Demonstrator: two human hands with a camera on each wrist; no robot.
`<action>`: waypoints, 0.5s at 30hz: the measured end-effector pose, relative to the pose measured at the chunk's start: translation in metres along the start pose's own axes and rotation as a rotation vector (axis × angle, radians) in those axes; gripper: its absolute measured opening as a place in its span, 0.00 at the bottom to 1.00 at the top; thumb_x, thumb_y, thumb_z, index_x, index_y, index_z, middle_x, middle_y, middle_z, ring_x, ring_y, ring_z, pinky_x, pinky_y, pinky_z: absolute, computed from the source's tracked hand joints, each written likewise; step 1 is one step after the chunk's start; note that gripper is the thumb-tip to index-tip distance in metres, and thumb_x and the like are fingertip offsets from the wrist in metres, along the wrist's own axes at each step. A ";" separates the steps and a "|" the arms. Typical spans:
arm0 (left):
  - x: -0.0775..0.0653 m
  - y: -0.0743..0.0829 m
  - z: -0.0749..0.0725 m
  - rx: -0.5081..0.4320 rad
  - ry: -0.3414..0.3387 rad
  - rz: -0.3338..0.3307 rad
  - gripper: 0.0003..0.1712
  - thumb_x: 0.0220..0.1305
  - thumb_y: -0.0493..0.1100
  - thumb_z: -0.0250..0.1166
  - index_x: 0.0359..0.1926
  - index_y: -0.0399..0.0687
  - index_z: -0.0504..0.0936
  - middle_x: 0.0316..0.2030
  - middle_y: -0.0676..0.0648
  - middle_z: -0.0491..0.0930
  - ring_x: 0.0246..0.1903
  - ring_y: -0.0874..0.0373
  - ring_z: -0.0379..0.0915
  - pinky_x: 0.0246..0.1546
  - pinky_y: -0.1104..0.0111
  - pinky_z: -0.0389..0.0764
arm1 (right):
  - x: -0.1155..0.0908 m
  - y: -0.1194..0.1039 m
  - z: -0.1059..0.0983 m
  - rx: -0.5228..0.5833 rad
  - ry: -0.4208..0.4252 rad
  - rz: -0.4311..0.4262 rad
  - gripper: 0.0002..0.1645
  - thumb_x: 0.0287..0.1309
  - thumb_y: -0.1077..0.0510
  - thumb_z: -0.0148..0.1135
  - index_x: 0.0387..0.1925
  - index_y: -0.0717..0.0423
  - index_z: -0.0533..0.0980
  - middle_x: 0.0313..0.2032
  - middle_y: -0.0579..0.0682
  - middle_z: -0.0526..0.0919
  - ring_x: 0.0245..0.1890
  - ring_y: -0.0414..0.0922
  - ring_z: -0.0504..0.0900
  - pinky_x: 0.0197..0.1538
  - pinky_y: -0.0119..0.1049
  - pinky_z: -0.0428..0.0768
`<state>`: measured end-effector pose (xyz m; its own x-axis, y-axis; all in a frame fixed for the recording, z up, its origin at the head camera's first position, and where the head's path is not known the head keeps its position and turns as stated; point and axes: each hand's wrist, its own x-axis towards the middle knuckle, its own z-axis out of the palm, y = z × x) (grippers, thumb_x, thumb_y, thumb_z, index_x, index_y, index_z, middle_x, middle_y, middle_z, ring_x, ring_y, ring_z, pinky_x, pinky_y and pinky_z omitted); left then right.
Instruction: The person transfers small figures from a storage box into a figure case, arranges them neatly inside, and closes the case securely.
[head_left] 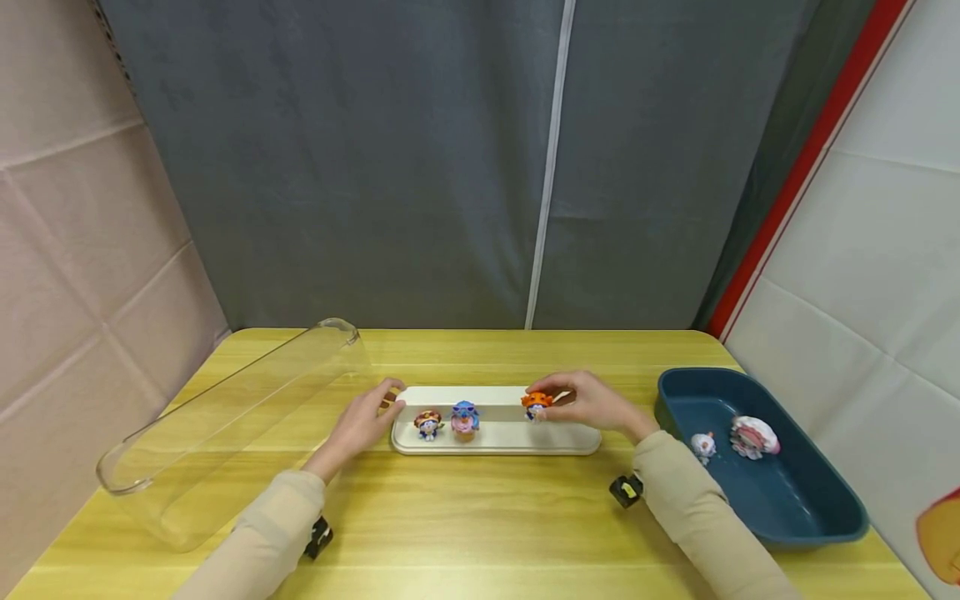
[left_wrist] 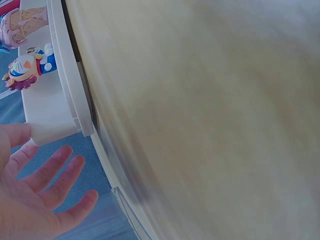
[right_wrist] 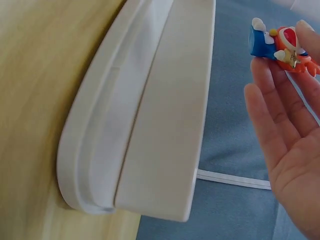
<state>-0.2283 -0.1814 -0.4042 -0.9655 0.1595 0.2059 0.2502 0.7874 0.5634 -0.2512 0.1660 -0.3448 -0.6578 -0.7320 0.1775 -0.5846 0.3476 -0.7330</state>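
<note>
A white two-tier display stand (head_left: 525, 437) lies on the table between my hands. On its left part stand a figurine with a red and brown hat (head_left: 428, 424) and a blue-haired figurine (head_left: 465, 420) on a pink ice-cream-like base. My right hand (head_left: 592, 402) pinches a small orange-topped figurine (head_left: 536, 404) by its head between thumb and fingers, over the stand's right half. In the right wrist view this figurine (right_wrist: 265, 44) shows a blue lower body. My left hand (left_wrist: 42, 192) has thumb and index fingertips right at the stand's left end, the other fingers spread.
A long clear plastic cover (head_left: 240, 417) lies slantwise on the left of the wooden table (head_left: 480, 525). To the right sits a dark blue bin (head_left: 787, 492) with two whitish figurines (head_left: 753, 437) inside. A grey curtain (head_left: 375, 167) hangs behind the table.
</note>
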 end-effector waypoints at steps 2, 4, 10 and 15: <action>0.000 0.000 0.000 0.002 0.003 0.003 0.15 0.63 0.43 0.54 0.50 0.45 0.70 0.42 0.40 0.76 0.42 0.46 0.71 0.39 0.52 0.71 | 0.000 -0.008 0.002 0.006 -0.003 0.005 0.21 0.50 0.63 0.62 0.47 0.68 0.73 0.43 0.56 0.77 0.41 0.48 0.76 0.43 0.40 0.75; 0.000 0.001 0.000 0.002 0.004 0.007 0.15 0.63 0.43 0.54 0.50 0.44 0.70 0.42 0.40 0.76 0.42 0.46 0.71 0.39 0.52 0.71 | 0.000 -0.015 0.004 0.016 -0.009 0.012 0.20 0.50 0.65 0.62 0.46 0.70 0.72 0.42 0.58 0.77 0.41 0.49 0.76 0.43 0.42 0.75; 0.000 0.000 0.000 0.003 0.002 0.005 0.15 0.63 0.43 0.54 0.50 0.45 0.70 0.42 0.40 0.76 0.42 0.46 0.71 0.39 0.52 0.71 | 0.003 -0.011 0.011 0.052 -0.021 -0.002 0.19 0.50 0.65 0.62 0.46 0.69 0.73 0.41 0.57 0.78 0.40 0.49 0.76 0.43 0.45 0.75; 0.000 0.000 0.000 0.008 -0.003 -0.005 0.15 0.63 0.43 0.54 0.50 0.46 0.70 0.42 0.40 0.76 0.42 0.47 0.71 0.39 0.52 0.71 | 0.005 -0.008 0.018 0.053 -0.031 -0.001 0.19 0.50 0.65 0.62 0.46 0.67 0.73 0.41 0.56 0.78 0.40 0.48 0.76 0.44 0.47 0.74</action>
<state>-0.2286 -0.1814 -0.4041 -0.9668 0.1575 0.2012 0.2452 0.7929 0.5578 -0.2417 0.1497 -0.3499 -0.6415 -0.7506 0.1588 -0.5589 0.3154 -0.7669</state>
